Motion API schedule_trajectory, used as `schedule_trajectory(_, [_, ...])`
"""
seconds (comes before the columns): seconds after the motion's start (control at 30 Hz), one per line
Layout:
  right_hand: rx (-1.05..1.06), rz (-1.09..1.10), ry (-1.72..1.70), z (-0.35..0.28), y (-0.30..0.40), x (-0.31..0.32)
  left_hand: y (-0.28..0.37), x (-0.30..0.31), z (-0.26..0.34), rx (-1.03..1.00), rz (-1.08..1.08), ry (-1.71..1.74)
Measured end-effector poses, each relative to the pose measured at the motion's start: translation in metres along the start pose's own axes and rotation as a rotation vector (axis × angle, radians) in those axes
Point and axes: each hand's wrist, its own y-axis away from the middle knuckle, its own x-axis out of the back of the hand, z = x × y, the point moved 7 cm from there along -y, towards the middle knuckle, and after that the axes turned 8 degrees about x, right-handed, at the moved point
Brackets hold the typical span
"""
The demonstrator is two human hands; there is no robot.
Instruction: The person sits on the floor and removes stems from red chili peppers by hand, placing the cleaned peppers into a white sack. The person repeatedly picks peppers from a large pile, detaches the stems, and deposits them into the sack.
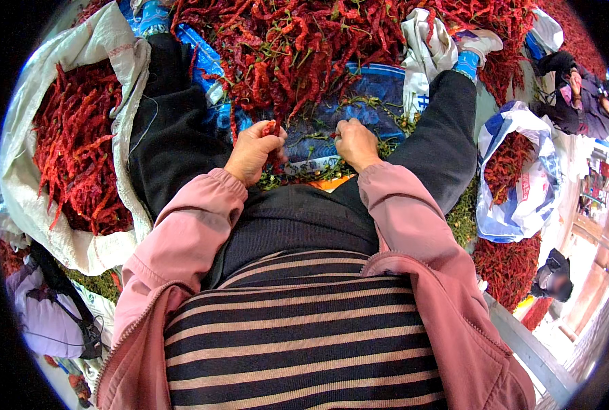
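Observation:
Red dried chili peppers lie heaped between my outstretched legs, spilling onto a blue printed sack. My left hand is closed around several red chilies, just below the near edge of the heap. To its right, my right hand is curled with its fingertips together near a bit of red chili; whether it grips a whole pepper cannot be told. Green stems are scattered on the sack between and below both hands.
A white woven sack full of red chilies stands at my left. A blue and white bag with chilies stands at my right. Other people sit at the far right, and one is at the lower left. A metal bar runs at lower right.

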Motion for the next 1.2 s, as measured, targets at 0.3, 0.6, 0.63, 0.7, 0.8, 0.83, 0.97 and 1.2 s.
schedule_trajectory(0.3, [0.205, 0.094, -0.410, -0.060, 0.020, 0.047, 0.000, -0.019, -0.004, 0.008, 0.008, -0.220])
schedule_trajectory(0.6, [0.222, 0.030, -0.759, -0.103, 0.019, 0.063, 0.008, -0.010, -0.004, 0.079, -0.044, 0.016])
schedule_trajectory(0.63, [0.249, 0.040, -0.654, -0.101, 0.020, 0.068, 0.009, -0.009, -0.003, 0.072, -0.025, 0.010])
schedule_trajectory(0.7, [0.264, 0.002, -0.636, -0.097, 0.022, 0.057, 0.012, -0.010, 0.001, 0.040, -0.053, 0.030])
schedule_trajectory(0.8, [0.348, -0.003, -0.547, -0.103, 0.028, 0.059, 0.012, -0.010, -0.001, 0.025, -0.087, -0.043])
schedule_trajectory(0.83, [0.387, 0.003, -0.539, -0.105, 0.029, 0.059, 0.012, -0.009, -0.002, 0.025, -0.094, -0.084])
schedule_trajectory(0.97, [0.509, 0.002, -0.501, -0.108, 0.032, 0.052, 0.016, -0.005, -0.001, 0.014, -0.074, -0.168])
schedule_trajectory(1.2, [0.491, 0.024, -0.476, -0.113, 0.031, 0.057, 0.031, -0.015, 0.016, -0.236, -0.056, -0.553])
